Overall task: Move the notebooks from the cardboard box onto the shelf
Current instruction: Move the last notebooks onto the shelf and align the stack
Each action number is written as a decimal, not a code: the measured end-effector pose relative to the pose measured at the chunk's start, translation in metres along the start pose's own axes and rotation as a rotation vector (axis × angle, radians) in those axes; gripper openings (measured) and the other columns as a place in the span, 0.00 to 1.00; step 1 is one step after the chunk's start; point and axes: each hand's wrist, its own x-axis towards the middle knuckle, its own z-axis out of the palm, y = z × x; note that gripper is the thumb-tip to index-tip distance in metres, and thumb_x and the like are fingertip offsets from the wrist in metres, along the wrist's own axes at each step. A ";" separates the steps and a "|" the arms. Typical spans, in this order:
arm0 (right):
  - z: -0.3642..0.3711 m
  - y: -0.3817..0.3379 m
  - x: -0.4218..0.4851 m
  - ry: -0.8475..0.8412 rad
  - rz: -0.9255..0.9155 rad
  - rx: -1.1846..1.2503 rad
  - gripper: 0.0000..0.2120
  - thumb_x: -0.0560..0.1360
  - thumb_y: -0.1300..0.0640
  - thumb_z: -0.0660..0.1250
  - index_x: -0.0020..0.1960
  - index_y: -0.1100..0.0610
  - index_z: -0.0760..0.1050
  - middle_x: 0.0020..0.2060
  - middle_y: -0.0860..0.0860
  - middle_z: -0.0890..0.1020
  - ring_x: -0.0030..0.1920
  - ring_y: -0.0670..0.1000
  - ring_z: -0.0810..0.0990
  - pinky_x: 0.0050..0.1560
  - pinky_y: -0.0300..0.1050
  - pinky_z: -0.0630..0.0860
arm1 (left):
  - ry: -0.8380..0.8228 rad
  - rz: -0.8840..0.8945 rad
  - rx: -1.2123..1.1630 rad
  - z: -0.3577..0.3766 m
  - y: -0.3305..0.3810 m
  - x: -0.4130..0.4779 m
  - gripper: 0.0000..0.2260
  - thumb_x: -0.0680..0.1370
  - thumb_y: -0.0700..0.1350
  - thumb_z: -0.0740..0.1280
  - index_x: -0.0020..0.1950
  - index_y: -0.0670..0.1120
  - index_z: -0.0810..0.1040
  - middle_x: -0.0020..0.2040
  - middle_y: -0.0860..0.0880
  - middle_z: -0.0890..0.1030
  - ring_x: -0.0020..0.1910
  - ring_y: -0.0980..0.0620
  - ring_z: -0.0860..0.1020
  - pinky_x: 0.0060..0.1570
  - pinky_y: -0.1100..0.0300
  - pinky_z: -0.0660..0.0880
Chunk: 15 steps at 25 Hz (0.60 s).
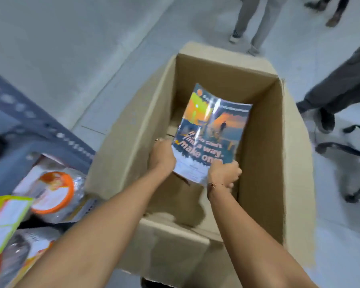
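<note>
1. Head view: I have my left hand (162, 155) clamped on the near left corner of a glossy notebook (211, 132), and my right hand (224, 173) clamped on its near right corner.
2. The notebook is tilted up inside the open cardboard box (258, 152), its far edge curling; whether more notebooks lie beneath, I cannot tell.
3. The shelf (40, 125) stands to my left, already crowded with wrapped goods.
4. Risk, as I judge it: the slick wrap could slide through my grip, or the floppy cover could catch the box wall while lifting out.
5. Bystanders' legs near the box could crowd my swing.
</note>
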 end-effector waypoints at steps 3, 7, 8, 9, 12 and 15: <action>-0.032 -0.047 -0.066 0.004 -0.282 0.325 0.19 0.74 0.64 0.66 0.63 0.70 0.69 0.62 0.67 0.70 0.63 0.64 0.70 0.63 0.48 0.64 | 0.266 0.140 -0.202 -0.093 0.003 -0.052 0.15 0.73 0.34 0.65 0.57 0.44 0.79 0.53 0.41 0.82 0.53 0.41 0.79 0.52 0.51 0.77; -0.066 -0.104 -0.172 -0.166 -0.631 0.796 0.17 0.74 0.64 0.65 0.62 0.65 0.68 0.57 0.61 0.70 0.61 0.63 0.71 0.63 0.48 0.69 | 0.771 0.296 -0.354 -0.209 -0.020 -0.140 0.15 0.74 0.34 0.66 0.60 0.42 0.79 0.54 0.45 0.83 0.51 0.50 0.80 0.54 0.67 0.73; -0.074 -0.117 -0.203 -0.265 -0.733 0.918 0.15 0.74 0.62 0.65 0.59 0.60 0.68 0.57 0.59 0.69 0.60 0.63 0.72 0.61 0.51 0.71 | 0.944 0.331 -0.321 -0.236 -0.030 -0.166 0.15 0.74 0.34 0.67 0.60 0.40 0.80 0.52 0.49 0.82 0.50 0.57 0.78 0.51 0.76 0.69; -0.082 -0.131 -0.239 -0.394 -0.819 1.026 0.12 0.75 0.60 0.64 0.57 0.55 0.68 0.56 0.59 0.71 0.59 0.62 0.74 0.59 0.52 0.73 | 1.097 0.346 -0.288 -0.264 -0.043 -0.196 0.16 0.73 0.35 0.66 0.60 0.40 0.79 0.50 0.53 0.80 0.49 0.65 0.76 0.50 0.83 0.65; -0.108 -0.172 -0.330 -0.730 -1.003 1.142 0.11 0.75 0.56 0.64 0.54 0.43 0.68 0.50 0.50 0.78 0.49 0.44 0.79 0.51 0.38 0.76 | 1.352 0.321 -0.294 -0.326 -0.073 -0.266 0.18 0.73 0.41 0.65 0.63 0.50 0.75 0.52 0.62 0.77 0.51 0.79 0.72 0.53 0.85 0.64; -0.129 -0.216 -0.405 -0.922 -1.245 1.102 0.14 0.75 0.56 0.65 0.60 0.51 0.73 0.53 0.51 0.81 0.51 0.45 0.80 0.53 0.38 0.76 | 1.474 0.229 -0.382 -0.381 -0.094 -0.318 0.19 0.73 0.45 0.65 0.56 0.68 0.77 0.47 0.68 0.79 0.52 0.66 0.78 0.58 0.69 0.73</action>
